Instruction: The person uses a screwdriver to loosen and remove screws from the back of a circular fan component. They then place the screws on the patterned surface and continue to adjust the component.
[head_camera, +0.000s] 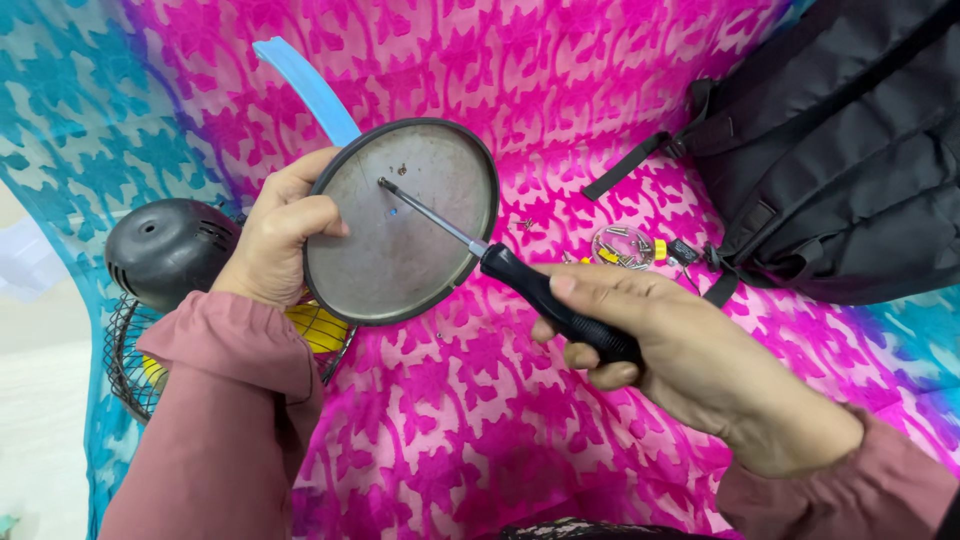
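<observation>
Left hand (280, 240) clamped on the nine o'clock rim of a round, dull grey metal plate (410, 250), held tilted above pink patterned cloth (460, 420). Right hand (680, 350) wrapped tight around the black ribbed handle of a screwdriver (520, 280), slim steel tip set on a screw near the plate's eleven o'clock. At three o'clock, small screws in a clear dish (625, 247), then a black fabric backpack (850, 150). At nine o'clock, a caged fan with domed black motor housing (165, 250).
</observation>
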